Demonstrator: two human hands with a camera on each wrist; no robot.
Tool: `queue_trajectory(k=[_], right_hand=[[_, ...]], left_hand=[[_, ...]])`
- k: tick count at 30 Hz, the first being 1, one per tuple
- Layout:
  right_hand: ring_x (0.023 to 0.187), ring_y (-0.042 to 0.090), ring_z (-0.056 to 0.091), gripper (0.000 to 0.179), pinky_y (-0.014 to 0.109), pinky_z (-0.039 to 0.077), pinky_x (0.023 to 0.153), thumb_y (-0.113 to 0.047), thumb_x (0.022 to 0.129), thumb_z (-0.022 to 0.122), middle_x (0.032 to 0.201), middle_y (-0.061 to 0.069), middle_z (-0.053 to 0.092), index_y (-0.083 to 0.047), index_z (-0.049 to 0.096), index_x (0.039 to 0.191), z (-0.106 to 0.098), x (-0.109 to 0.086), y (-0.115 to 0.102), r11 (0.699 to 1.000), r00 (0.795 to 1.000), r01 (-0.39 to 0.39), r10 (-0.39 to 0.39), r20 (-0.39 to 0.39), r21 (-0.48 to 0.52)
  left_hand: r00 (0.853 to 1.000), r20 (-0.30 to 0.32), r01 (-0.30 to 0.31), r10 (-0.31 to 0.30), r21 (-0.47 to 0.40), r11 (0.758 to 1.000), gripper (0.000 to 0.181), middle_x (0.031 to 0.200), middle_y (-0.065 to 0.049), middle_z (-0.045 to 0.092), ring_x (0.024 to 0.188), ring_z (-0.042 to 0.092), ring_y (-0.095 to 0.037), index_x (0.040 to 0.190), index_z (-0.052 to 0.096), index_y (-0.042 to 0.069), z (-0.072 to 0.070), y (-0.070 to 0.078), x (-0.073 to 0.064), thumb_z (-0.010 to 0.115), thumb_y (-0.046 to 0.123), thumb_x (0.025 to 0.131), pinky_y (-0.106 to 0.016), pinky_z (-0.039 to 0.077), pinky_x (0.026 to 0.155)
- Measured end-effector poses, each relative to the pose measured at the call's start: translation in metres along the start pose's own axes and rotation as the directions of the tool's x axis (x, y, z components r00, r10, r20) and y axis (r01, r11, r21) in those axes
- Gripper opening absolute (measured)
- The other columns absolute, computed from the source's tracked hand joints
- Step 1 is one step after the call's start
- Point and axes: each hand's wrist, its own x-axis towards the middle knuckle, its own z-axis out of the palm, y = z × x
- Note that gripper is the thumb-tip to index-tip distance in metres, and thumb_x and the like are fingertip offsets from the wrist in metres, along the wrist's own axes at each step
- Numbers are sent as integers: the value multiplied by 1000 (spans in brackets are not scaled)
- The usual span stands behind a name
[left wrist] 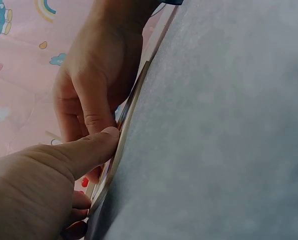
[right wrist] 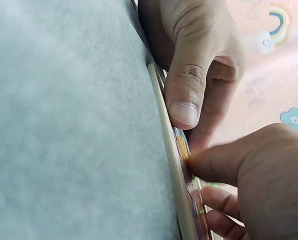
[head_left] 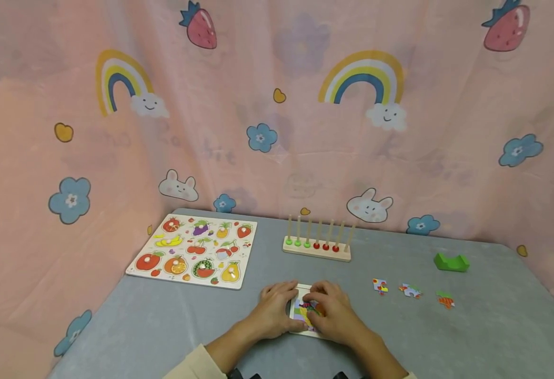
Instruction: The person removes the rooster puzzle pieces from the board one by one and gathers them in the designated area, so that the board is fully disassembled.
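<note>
A small jigsaw puzzle [head_left: 300, 311] in a pale wooden frame lies on the table, its colourful picture partly covered by both hands. The left hand [head_left: 273, 310] grips the frame at its left side, thumb along the near edge and fingers at the far corner. Bent over the picture, the right hand [head_left: 335, 314] touches it with thumb and fingertips. Whether a piece is pinched there is hidden. In the right wrist view, the right thumb [right wrist: 214, 162] meets the picture surface, close to the left thumb [right wrist: 185, 107].
Three loose jigsaw pieces [head_left: 410, 290] lie right of the puzzle, with a green block [head_left: 452, 262] behind them. A peg stand [head_left: 316, 251] with green and red beads stands at the back. A fruit peg puzzle [head_left: 231, 252] lies back left. A pink curtain [head_left: 295, 173] hangs behind.
</note>
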Motion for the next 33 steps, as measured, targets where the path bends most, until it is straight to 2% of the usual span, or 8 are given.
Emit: queue_trajectory(k=[5,12,15,24,33], right_hand=[[98,21,48,25,51,37,81,0,74,65,104,-4,55,-16,72,92,1,0,0,1000,1000,-17,17,-19,3],[100,23,49,28,54,35,86,4,73,63,102,-3,57,-18,70,88,3,1,-2,994,994,-93,97,-55,60],[99,21,50,29,56,35,86,4,71,62,101,-5,57,-19,69,87,3,1,-3,991,992,-104,109,-67,79],[95,13,51,28,49,37,81,-6,71,75,95,-12,62,-13,73,98,2,-2,0,997,997,10,-4,-74,77],[92,12,48,30,48,38,79,-9,73,77,96,-10,58,-10,73,103,3,-3,1,997,996,71,-69,-63,36]], left_hand=[[1000,0,-2,2,6,1000,72,142,-9,48,130,41,-25,128,61,1,0,1,0,84,39,71,-49,25,104],[1000,-4,-10,10,6,1000,72,141,-10,49,130,41,-25,128,61,2,-1,1,0,85,38,71,-50,24,104],[1000,-7,-13,13,7,1000,71,141,-10,49,129,41,-25,128,61,2,0,0,0,85,38,71,-50,24,103],[1000,2,-7,7,21,1000,72,142,-9,48,131,40,-24,128,61,1,1,-1,0,84,39,72,-50,25,104],[1000,11,0,-1,28,1000,71,143,-8,47,131,40,-24,128,61,2,-1,0,1,84,39,72,-49,25,104]])
